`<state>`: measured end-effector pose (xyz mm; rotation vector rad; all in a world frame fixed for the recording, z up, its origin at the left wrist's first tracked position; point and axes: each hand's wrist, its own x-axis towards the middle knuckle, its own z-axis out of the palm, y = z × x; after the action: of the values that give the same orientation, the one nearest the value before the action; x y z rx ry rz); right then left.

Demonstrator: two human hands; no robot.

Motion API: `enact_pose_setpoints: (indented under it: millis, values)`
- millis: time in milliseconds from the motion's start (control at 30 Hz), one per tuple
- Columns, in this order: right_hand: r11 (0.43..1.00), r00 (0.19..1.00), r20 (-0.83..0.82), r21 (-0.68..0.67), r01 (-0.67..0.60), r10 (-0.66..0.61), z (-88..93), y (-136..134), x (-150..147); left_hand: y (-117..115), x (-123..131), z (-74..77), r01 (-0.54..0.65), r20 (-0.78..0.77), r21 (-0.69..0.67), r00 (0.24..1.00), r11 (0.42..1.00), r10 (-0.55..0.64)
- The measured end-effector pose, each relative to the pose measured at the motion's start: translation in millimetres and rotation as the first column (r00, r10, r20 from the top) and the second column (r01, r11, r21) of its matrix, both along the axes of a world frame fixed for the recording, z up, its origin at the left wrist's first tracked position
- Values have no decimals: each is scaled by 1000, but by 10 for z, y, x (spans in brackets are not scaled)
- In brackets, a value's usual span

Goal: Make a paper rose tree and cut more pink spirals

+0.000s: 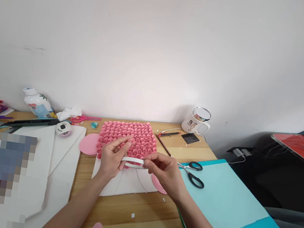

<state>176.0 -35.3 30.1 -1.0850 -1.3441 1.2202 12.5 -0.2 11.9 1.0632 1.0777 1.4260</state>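
Note:
A narrow white ring that looks like a roll of tape is held edge-on between my two hands, above the white sheet. My left hand is closed around its left side. Something small and pink shows at the left fingertips, and I cannot tell if it is held or lies behind them. With thumb and fingers, my right hand pinches the ring's right end. Rows of pink rolled paper roses cover the upper part of the sheet, just behind my hands.
Black-handled scissors lie on turquoise paper at right. A white mug stands near the wall, with pencils beside it. Pink paper circles lie left of the roses. Further left are a tape dispenser and a bottle.

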Motion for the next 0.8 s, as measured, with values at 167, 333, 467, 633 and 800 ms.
enact_pose_setpoints:
  millis: [167, 333, 467, 633, 800]
  values:
    - [874, 940, 165, 443, 199, -298, -119, -26, -134, -20, 18, -31, -108, -75, 116, 990, 987, 117]
    - [675, 822, 309, 728, 118, -478, -114, -57, -319, -33, -6, -74, -213, -145, 214, 958, 953, 246]
    - [640, 759, 458, 765, -72, -463, -42, -34, -141, 1, -62, -87, -307, -117, 207, 935, 929, 335]
    - [857, 330, 799, 512, 66, -503, -158, 36, 743, 40, -97, -99, -347, -60, 164, 931, 923, 361]
    - [985, -18, 988, 152, 81, -151, -505, -57, 1349, 45, -79, -106, -361, -53, 164, 926, 918, 374]
